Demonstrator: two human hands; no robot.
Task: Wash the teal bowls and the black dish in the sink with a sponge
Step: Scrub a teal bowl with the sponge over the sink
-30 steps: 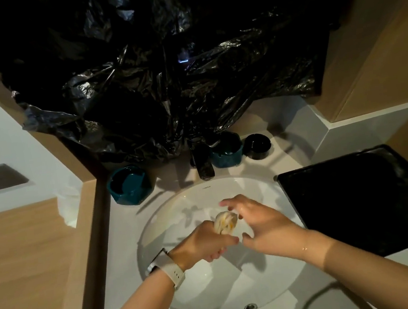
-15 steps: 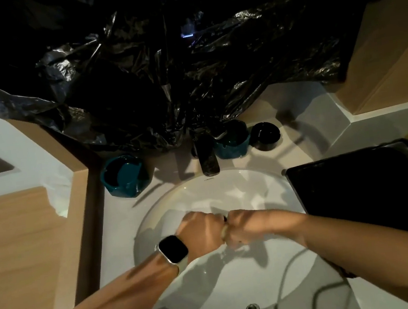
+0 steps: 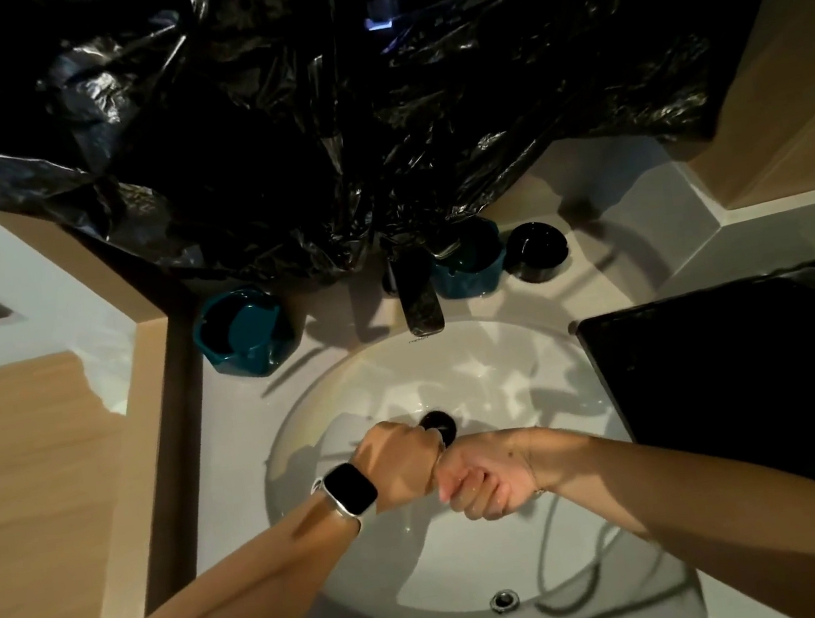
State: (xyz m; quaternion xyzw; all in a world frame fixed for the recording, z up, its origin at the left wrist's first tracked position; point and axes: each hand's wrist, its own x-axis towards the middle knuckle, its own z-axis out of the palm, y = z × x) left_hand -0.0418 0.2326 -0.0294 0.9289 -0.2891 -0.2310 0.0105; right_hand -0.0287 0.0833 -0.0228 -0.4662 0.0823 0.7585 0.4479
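Presently, left hand [image 3: 405,464] and right hand [image 3: 485,480] are fisted together over the sink [image 3: 533,375] — the sponge presumably hidden inside. Teal bowls [image 3: 242,330] and black dish [image 3: 535,251] rest on the surface; likely glazed, slippery, fragile — grip by the rim.

Head camera looks steeply down, close over the sink [image 3: 533,375].

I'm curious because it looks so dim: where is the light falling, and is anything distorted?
Head view: dim overall; light pools in the white sink, the arms casting hard shadows across it. Glare streaks the black plastic sheet. The wide lens bends the counter edges. Left hand and right hand look sharp.
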